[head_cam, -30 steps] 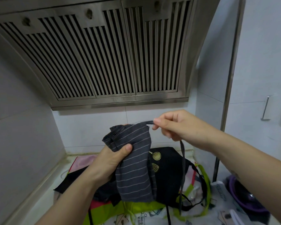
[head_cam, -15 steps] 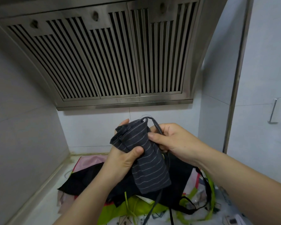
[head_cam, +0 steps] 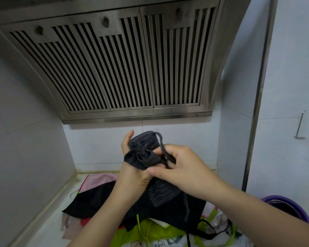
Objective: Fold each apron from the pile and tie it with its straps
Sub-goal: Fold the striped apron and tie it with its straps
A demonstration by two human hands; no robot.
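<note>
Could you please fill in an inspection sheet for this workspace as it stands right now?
Surface: pale counter, with fabric lying over much of the part in view.
Job's things: folded grey striped apron held up above the pile of black, lime and pink aprons; its strap runs from the top of the bundle down into the right hand.
Clutter: purple basin at the right edge.
Hands: left hand grips the striped apron; right hand pinches the strap.
Cables: nothing seen.
Surroundings: range hood overhead, tiled wall behind, metal hook on the right wall.
</note>
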